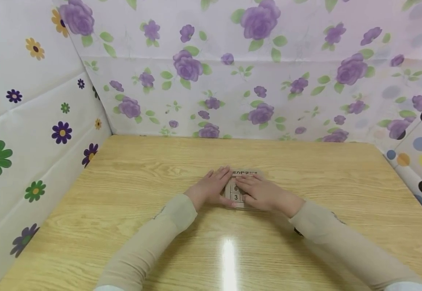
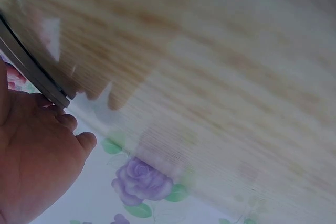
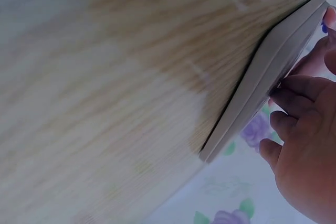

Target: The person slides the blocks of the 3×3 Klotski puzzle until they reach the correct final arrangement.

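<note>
A flat, light brown number sliding puzzle [image 1: 236,197] lies on the table, with dark characters printed along its far edge and the tiles 6 and 3 showing. My left hand [image 1: 211,190] holds its left side, thumb at the near corner and fingers by the far one. Over the right part of the board lies my right hand [image 1: 265,193], its fingertips touching the tiles and hiding several of them. The left wrist view shows the puzzle's edge [image 2: 34,72] beside the left hand [image 2: 42,150]. In the right wrist view, fingers reach over the puzzle's thick side [image 3: 268,72].
The glossy wood-grain table [image 1: 152,169] reflects a bright light strip near its front. Purple-flowered cloth [image 1: 181,97] hangs behind, with flowered and dotted sheets at the sides. A small black object [image 1: 298,231] shows under the right sleeve.
</note>
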Demonstrator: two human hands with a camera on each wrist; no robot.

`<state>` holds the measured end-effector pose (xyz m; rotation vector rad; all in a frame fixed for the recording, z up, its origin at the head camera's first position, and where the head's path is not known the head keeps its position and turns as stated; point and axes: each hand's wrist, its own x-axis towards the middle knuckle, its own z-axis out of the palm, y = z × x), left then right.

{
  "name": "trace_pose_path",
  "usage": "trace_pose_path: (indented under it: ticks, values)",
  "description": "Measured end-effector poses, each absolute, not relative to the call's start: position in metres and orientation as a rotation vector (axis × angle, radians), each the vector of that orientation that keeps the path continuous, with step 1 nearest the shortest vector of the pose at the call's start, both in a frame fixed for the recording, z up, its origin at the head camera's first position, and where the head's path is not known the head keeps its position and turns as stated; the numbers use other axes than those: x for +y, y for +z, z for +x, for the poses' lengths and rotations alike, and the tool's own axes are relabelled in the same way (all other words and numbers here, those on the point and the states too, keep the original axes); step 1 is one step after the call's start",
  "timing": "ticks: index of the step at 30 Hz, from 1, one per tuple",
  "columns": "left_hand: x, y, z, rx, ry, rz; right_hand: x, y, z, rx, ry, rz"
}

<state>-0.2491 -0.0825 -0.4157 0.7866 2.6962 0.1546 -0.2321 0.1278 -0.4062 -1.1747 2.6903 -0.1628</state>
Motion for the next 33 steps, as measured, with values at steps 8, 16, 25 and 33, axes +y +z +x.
trace_pose_path:
  ticks: [8, 16, 25, 33]
  values:
    - [-0.084, -0.415, -0.246, 2.691, 0.179, 0.774, 0.138, -0.410, -0.228, 2.702, -0.182, -1.159]
    - [-0.084, -0.419, -0.240, 2.683, 0.193, 0.777, 0.134, -0.415, -0.215, 2.706, -0.150, -1.232]
    - [-0.083, -0.414, -0.244, 2.695, 0.191, 0.783, 0.130, -0.407, -0.213, 2.708, -0.147, -1.293]
    - [-0.083, -0.415, -0.247, 2.702, 0.171, 0.785, 0.128, -0.408, -0.229, 2.722, -0.137, -1.269]
